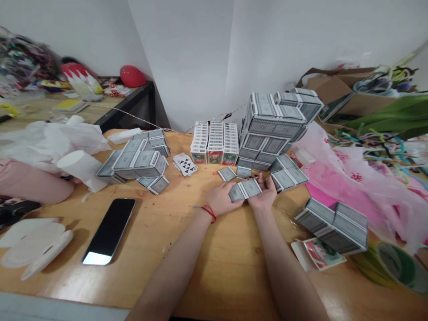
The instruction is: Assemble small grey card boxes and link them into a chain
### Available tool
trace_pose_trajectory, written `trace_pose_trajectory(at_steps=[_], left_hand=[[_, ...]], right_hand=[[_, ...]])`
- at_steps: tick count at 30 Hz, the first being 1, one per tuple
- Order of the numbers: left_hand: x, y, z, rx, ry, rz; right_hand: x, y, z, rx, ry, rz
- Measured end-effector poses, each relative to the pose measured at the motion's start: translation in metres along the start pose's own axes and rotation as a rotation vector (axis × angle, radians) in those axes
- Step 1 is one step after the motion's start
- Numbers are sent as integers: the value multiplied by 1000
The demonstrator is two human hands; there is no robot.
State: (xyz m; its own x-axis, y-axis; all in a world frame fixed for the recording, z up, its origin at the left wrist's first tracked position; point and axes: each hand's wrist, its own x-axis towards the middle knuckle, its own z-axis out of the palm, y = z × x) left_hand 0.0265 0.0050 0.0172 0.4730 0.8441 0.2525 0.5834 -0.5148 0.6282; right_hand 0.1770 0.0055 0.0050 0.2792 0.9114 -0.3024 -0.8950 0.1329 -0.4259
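Observation:
Between my two hands lies a piece made of playing cards (245, 190), grey patterned backs facing up, with a pale band across its middle. My left hand (222, 198) grips its left end; a red string is round that wrist. At the other end, my right hand (264, 194) is curled under and around it, fingers partly hidden. Just beyond the hands, two small card pieces (227, 173) lie flat on the table. A tall structure of card blocks (267, 129) stands behind, with a lower card block (289, 174) beside my right fingers.
Three stacks of boxed card decks (215, 145) stand by the wall, near loose face-up cards (185, 165). To the left are another card-block structure (137, 160), a phone (109, 232) and a paper roll (80, 167). At right sit card blocks (334, 225), an opened card box (323, 254) and green tape (397, 265).

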Motion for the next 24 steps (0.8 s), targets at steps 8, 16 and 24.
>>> trace_pose_trajectory(at_steps=[8,16,24], left_hand=[[-2,-3,5,14,79,155],[-3,-6,11,26,90,168],[-3,-6,12,11,109,159]], right_hand=[[4,1,0,1,-47,65],[3,3,4,8,-153,81],[-1,4,8,13,-171,76]])
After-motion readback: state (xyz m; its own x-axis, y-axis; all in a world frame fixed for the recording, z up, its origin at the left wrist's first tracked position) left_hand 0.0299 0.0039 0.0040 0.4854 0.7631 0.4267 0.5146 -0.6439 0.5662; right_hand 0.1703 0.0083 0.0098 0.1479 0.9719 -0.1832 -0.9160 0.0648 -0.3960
